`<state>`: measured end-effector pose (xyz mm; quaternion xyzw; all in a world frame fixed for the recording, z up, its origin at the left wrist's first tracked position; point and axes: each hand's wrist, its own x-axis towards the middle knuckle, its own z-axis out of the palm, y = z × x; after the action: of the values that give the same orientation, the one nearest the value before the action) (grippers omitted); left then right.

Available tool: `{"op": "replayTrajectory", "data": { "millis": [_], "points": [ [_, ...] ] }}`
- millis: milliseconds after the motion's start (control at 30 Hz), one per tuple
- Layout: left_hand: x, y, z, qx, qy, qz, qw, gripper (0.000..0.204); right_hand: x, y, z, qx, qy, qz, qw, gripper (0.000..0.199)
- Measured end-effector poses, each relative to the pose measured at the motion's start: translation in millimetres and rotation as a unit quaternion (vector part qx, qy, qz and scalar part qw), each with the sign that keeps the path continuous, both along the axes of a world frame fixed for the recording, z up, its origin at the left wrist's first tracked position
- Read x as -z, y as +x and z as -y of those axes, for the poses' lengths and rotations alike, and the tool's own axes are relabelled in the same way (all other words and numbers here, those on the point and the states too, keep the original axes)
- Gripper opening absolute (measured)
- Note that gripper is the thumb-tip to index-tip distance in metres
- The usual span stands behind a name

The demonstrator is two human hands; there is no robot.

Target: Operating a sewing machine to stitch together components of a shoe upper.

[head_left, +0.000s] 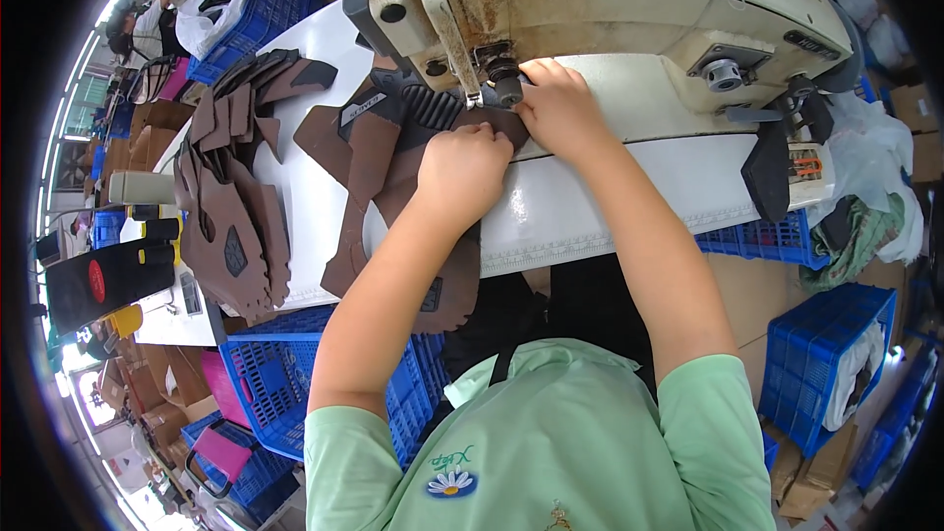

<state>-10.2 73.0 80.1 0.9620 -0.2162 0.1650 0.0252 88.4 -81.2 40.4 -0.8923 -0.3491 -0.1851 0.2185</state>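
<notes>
Take the middle of your view as the dial's centre. Far out at nine o'clock hangs a black cloth (74,293) with a red oval mark. Nearer on the same line, a pile (254,206) of brown cut parts lies on the white table (551,199), some with dark patches, its lower end at the table's edge. At half past ten is a blue crate (226,59) with a white bag in it; at eight, a blue basket (270,379) sits lower than the table.

The brown piece (374,152) you're working on is toward half past ten, spread on the table, its black ribbed section beside the presser foot (474,98), which is at twelve. Your left hand (462,172), just below the foot, rests on the piece with fingers curled under; you can't tell here whether they grip it. Your right hand (560,108), at one o'clock, is by the foot's right side, fingers bent; their hold can't be told either. The stained sewing machine (590,15) spans eleven to two. At three, a green cloth (865,236) hangs beside clear plastic.
</notes>
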Motion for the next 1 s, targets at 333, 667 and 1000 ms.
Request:
{"op": "replayTrajectory", "data": {
  "millis": [333, 667, 1000],
  "points": [
    [0, -4, 1, -0.049, 0.043, -0.074, 0.995, 0.031, 4, 3, -2, -0.027, 0.037, -0.002, 0.999, 0.025],
    [-4, -104, 15, 0.018, -0.289, -0.063, 0.955, 0.04, 1, 6, -3, -0.034, 0.036, -0.022, 0.999, 0.017],
    [74, -226, 23, -0.122, -0.936, -0.272, 0.186, 0.062, -7, -2, 0, -0.019, -0.008, -0.092, 0.996, 0.016]
  ]
}}
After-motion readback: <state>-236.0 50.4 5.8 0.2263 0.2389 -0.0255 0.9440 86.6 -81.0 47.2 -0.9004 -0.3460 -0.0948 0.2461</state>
